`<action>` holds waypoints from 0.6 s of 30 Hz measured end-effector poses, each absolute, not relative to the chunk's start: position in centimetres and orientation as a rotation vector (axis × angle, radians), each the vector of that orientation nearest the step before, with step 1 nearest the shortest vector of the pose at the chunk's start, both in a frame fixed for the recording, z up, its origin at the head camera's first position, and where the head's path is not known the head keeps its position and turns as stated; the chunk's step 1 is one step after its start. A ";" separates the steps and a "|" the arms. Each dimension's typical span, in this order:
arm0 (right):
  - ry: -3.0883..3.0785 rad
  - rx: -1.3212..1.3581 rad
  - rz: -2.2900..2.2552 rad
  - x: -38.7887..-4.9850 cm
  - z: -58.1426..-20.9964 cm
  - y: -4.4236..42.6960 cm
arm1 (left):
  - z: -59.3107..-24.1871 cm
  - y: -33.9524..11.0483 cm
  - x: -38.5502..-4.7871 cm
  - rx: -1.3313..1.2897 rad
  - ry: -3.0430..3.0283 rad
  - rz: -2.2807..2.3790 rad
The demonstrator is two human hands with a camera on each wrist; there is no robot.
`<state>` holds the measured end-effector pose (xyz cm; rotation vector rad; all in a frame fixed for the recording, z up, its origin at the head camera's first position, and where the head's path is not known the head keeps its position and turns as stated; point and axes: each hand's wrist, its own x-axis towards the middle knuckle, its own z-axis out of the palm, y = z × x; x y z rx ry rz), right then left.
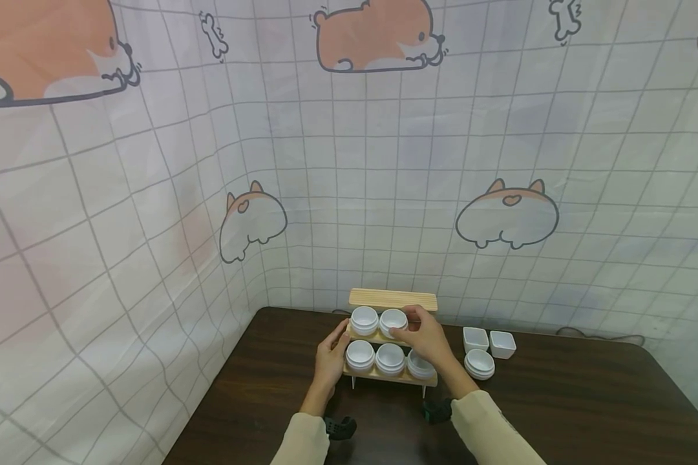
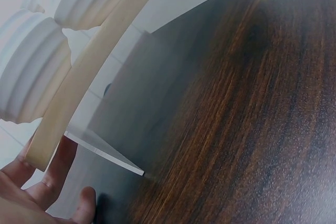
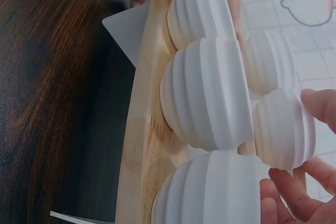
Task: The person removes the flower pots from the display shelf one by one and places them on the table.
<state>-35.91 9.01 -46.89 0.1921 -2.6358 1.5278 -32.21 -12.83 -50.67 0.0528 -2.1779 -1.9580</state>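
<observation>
A tiered wooden rack with white legs stands on the table, bearing small white ridged bowls. My right hand pinches the right-hand bowl on the middle tier, its thumb at the near side and fingers at the far side. Left of it sits another bowl. Three bowls line the lowest tier, the middle one close in the right wrist view; my right hand partly hides the rightmost. At the rack's left end, my left hand holds the shelf edge with its fingers.
The rack's top tier rises at the back. To the right, two square white dishes and a round bowl stand on the dark wooden table. A patterned curtain hangs behind; a dark cable lies at the back edge.
</observation>
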 end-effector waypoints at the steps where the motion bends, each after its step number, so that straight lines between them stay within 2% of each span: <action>1: -2.642 0.181 1.517 -35.9 -46.9 9.0 | -50.7 -12.8 -32.2 0.055 -2.176 -1.962; 18: -2.662 0.131 1.429 -36.1 -47.1 8.5 | -50.5 -12.7 -32.1 0.049 -2.162 -1.971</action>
